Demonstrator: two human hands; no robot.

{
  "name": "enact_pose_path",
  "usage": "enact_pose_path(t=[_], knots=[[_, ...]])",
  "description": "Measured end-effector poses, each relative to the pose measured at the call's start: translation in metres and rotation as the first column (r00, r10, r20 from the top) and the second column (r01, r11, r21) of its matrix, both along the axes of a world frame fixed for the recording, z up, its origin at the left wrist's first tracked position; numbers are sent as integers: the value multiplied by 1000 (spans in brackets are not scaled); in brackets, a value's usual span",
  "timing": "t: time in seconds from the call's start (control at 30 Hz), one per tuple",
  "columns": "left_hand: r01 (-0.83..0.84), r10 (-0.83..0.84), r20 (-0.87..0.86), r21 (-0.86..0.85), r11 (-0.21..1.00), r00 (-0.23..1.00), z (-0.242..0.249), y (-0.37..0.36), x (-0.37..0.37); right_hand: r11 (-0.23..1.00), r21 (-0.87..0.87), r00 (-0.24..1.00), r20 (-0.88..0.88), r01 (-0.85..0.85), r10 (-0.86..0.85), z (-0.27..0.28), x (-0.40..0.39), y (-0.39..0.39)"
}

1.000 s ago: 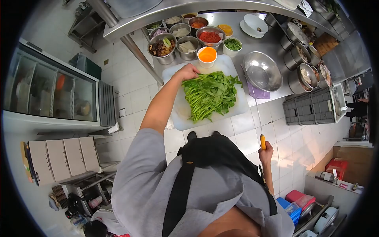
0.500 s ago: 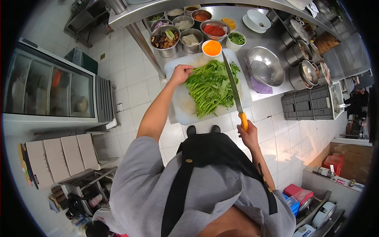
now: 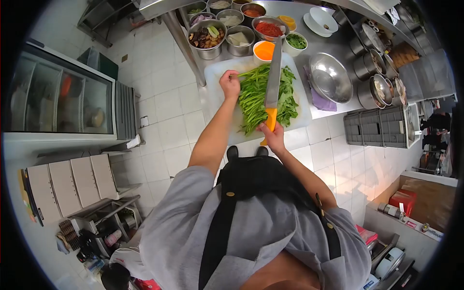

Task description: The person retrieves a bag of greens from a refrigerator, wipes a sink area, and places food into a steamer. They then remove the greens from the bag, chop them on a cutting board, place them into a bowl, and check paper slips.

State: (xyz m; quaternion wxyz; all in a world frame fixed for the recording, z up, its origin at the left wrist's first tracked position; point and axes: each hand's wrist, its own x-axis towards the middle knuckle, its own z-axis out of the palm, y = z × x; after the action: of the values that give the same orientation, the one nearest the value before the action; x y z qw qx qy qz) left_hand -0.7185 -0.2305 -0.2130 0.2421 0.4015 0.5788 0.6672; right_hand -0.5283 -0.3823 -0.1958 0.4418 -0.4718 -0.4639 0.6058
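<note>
A pile of leafy greens with long stems point(image 3: 253, 99) lies on the white cutting board point(image 3: 220, 72). My left hand point(image 3: 230, 84) is at the left side of the pile, its fingers curled in against the stems at the edge. In my right hand point(image 3: 274, 137) is the yellow handle of a large knife point(image 3: 273, 77), gripped near the board's front edge. The broad blade points away from me and overlaps the middle of the greens in this view. Just beyond the pile stands a white tub of orange contents point(image 3: 264, 51).
Behind the board are metal bowls of ingredients, including a mushroom mix point(image 3: 207, 37) and red shreds point(image 3: 268, 29). A tub of chopped green herbs point(image 3: 296, 42) stands beside them. To the right, a steel bowl point(image 3: 331, 77) rests on a purple cloth point(image 3: 323, 102). A grey crate point(image 3: 377, 128) is farther right.
The knife has moved left from the board's right side to over the greens, its blade now seen broad. My left hand has shifted slightly right against the pile.
</note>
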Motion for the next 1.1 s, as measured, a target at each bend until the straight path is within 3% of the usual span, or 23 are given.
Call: enact_pose_path(t=[0.03,0.07,0.1,0.17,0.2,0.27,0.3,0.37,0.4,0.43,0.5,0.53,0.7,0.77,0.87,1.1], knots=[[-52,52,-42,2,999,998,3,-1,2,999,28,1000,17,16,-17,-5,-3,4],[-21,9,-78,-148,989,997,5,-4,0,998,53,999,31,24,-26,-10,-5,6],[-29,17,-81,-149,988,997,3,-7,-3,999,52,999,28,16,-18,-6,-6,6],[71,-68,-434,-10,997,898,0,-15,-13,999,-3,999,-1,46,-46,3,-7,9],[62,-62,-435,-15,998,898,2,-21,-16,999,-8,999,-2,38,-38,13,-4,8],[292,-336,-343,-173,940,877,14,-30,-20,978,-202,973,210,-55,98,38,10,9],[289,-333,-339,-175,941,880,14,-32,-21,977,-204,972,213,-59,103,47,15,8],[323,-347,-361,-129,938,866,14,-33,-22,994,-15,820,564,-112,101,63,25,5],[319,-343,-354,-128,939,870,17,-38,-22,972,101,768,633,-211,101,70,34,1],[330,-349,-393,-119,937,850,21,-43,-21,971,98,762,639,-219,107,80,39,-7],[330,-342,-426,-105,938,837,24,-50,-17,920,254,639,769,-298,-5,105,47,-24],[329,-356,-370,-136,934,858,22,-53,-15,932,163,623,778,-325,81,114,52,-30],[349,-389,-170,-226,910,905,26,-64,-8,922,120,597,791,-367,135,124,66,-46],[397,-390,-330,-49,917,860,30,-64,-7,922,168,631,770,-349,99,123,70,-48],[426,-396,-454,-41,904,798,34,-66,-9,927,172,640,763,-333,88,125,68,-51],[412,-445,-467,-177,894,764,44,-65,-7,936,135,639,761,-325,112,122,61,-48]])
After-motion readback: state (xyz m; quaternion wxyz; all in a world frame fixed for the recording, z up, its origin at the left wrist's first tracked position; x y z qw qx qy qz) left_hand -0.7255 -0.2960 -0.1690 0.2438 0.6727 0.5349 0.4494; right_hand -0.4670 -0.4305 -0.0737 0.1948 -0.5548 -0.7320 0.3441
